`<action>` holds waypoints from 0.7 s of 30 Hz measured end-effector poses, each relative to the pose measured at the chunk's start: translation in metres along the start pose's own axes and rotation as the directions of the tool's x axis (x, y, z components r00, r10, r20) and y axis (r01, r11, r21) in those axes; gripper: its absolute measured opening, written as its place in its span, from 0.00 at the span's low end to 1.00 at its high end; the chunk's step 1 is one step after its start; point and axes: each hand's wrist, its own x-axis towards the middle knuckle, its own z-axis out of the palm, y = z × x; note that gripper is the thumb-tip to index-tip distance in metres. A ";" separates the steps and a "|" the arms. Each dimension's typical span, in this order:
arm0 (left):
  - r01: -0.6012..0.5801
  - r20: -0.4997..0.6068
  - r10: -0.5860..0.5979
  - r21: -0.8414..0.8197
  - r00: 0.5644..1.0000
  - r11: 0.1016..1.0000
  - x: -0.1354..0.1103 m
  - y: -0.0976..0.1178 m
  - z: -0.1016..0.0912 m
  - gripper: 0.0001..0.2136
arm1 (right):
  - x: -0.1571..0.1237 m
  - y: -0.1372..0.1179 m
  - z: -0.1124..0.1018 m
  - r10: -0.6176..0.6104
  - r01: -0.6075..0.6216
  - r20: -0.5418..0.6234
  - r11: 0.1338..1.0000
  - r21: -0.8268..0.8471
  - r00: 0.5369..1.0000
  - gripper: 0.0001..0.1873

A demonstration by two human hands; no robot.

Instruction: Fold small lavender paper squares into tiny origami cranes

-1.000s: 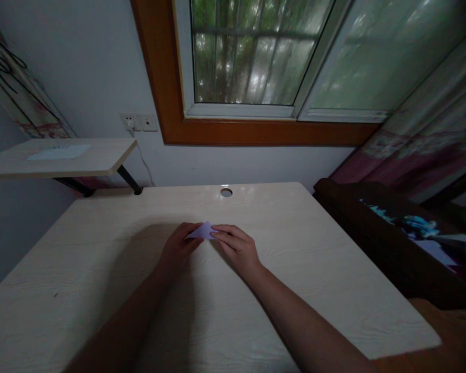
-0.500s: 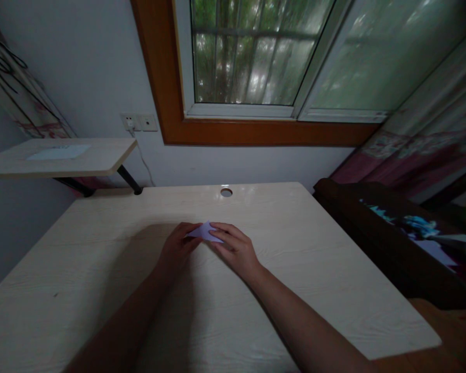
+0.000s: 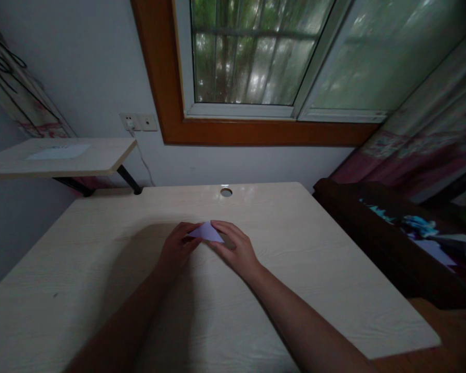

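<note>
A small piece of folded purple paper [image 3: 206,232], triangular in outline, is held between my two hands over the pale wooden desk [image 3: 318,269]. My left hand [image 3: 177,243] grips its left corner, with fingers above and thumb at the lower edge. On the other side, my right hand [image 3: 236,244] has its fingertips at the top point and its thumb by the lower right corner. A gap shows between the right fingers and thumb, with part of the paper's right edge lying in it.
A raised shelf [image 3: 101,158] on black legs stands at the desk's back left, with a paper sheet [image 3: 60,152] on it. A round cable hole [image 3: 226,192] lies near the back edge. To the right is a dark wooden piece of furniture [image 3: 357,223] bearing assorted items.
My right fingers have lifted off the paper's face and spread toward its top point, so more of the triangle shows. My left hand has hardly moved.
</note>
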 end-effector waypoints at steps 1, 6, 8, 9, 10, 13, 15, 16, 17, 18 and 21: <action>0.004 0.002 -0.004 -0.002 1.000 1.000 0.000 0.000 0.000 0.15 | 0.000 0.000 0.000 0.000 0.000 0.002 1.000 -0.005 1.000 0.19; 0.001 0.008 -0.001 -0.003 1.000 1.000 0.000 0.002 0.000 0.14 | -0.001 0.001 0.000 0.004 -0.004 0.015 1.000 -0.014 1.000 0.19; -0.003 0.010 0.002 0.007 1.000 1.000 0.000 0.002 0.000 0.14 | -0.001 0.001 -0.001 0.009 -0.009 0.025 1.000 -0.007 1.000 0.19; -0.003 0.010 0.003 0.011 1.000 1.000 0.000 0.002 0.000 0.14 | -0.001 0.001 -0.001 0.007 -0.007 0.026 1.000 -0.002 1.000 0.19; -0.001 0.010 0.001 0.016 1.000 1.000 0.000 0.002 0.000 0.14 | -0.001 0.001 -0.001 0.003 -0.003 0.024 1.000 0.001 1.000 0.19; 0.006 0.009 -0.006 0.020 1.000 1.000 0.000 0.002 0.000 0.14 | 0.000 0.000 -0.001 -0.011 0.011 0.013 1.000 0.007 1.000 0.18; 0.007 0.006 -0.007 0.015 1.000 1.000 0.000 0.002 0.000 0.14 | 0.001 0.000 -0.001 -0.018 0.017 0.009 1.000 0.008 1.000 0.17; 0.007 0.006 -0.007 0.012 1.000 1.000 0.000 0.003 0.001 0.14 | 0.000 -0.001 -0.001 -0.019 0.019 0.008 1.000 0.009 1.000 0.17; 0.008 0.008 -0.008 0.010 1.000 1.000 0.000 0.003 0.001 0.14 | 0.000 -0.001 -0.001 -0.019 0.019 0.006 1.000 0.009 1.000 0.17; 0.010 0.011 -0.010 0.008 1.000 1.000 0.000 0.003 0.001 0.14 | 0.000 0.000 -0.001 -0.018 0.018 0.004 1.000 0.010 1.000 0.16; 0.014 0.007 -0.014 0.015 1.000 1.000 -0.001 0.003 0.001 0.13 | 0.000 0.000 0.000 -0.017 0.017 -0.005 1.000 0.018 1.000 0.16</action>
